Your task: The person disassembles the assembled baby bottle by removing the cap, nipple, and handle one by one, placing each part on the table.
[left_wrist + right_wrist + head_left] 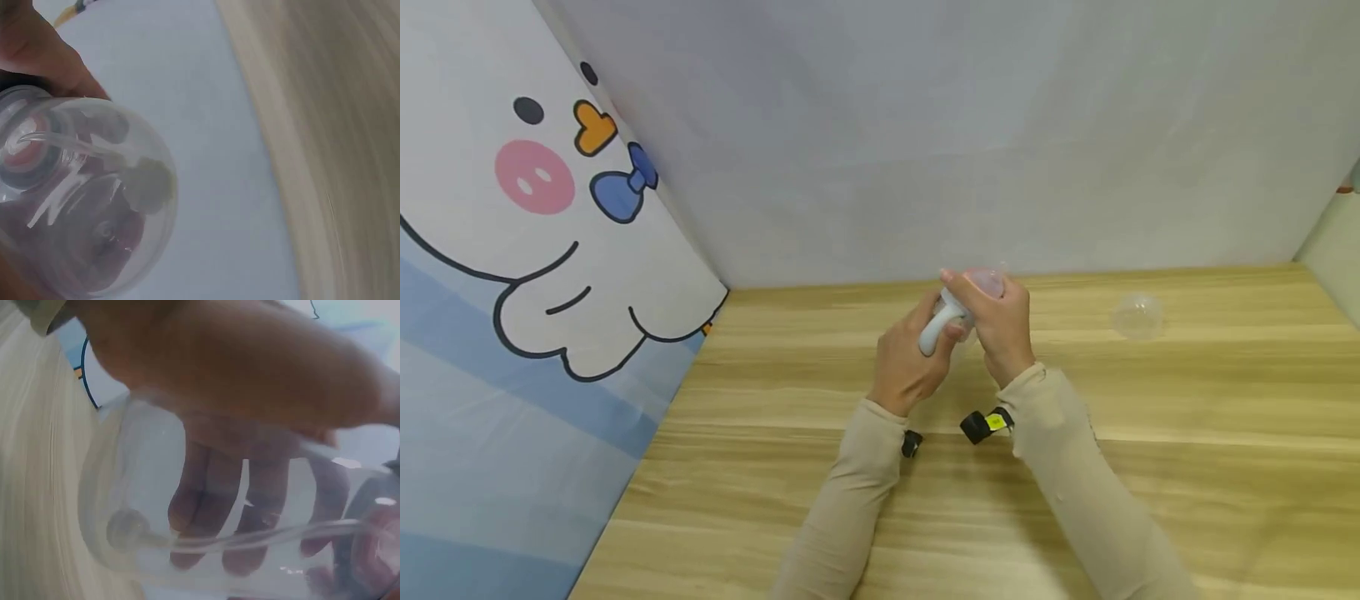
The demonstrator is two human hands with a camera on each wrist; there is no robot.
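Observation:
Both hands hold a clear baby bottle (985,282) above the table, near its back edge. My left hand (910,358) grips the collar end, where a pale handle (934,332) sticks out. The right hand (1006,321) wraps round the transparent body, and its fingers show through the wall in the right wrist view. Inside the bottle (140,462), a thin straw (275,537) ends in a round weight (127,530). In the left wrist view the bottle's rounded base faces the camera. The fingers hide most of the collar.
A clear dome-shaped cover (1138,317) lies on the wooden table (1210,400), right of the hands. A pale backdrop (925,150) rises behind the table. On the left stands a cartoon-printed cloth (550,275).

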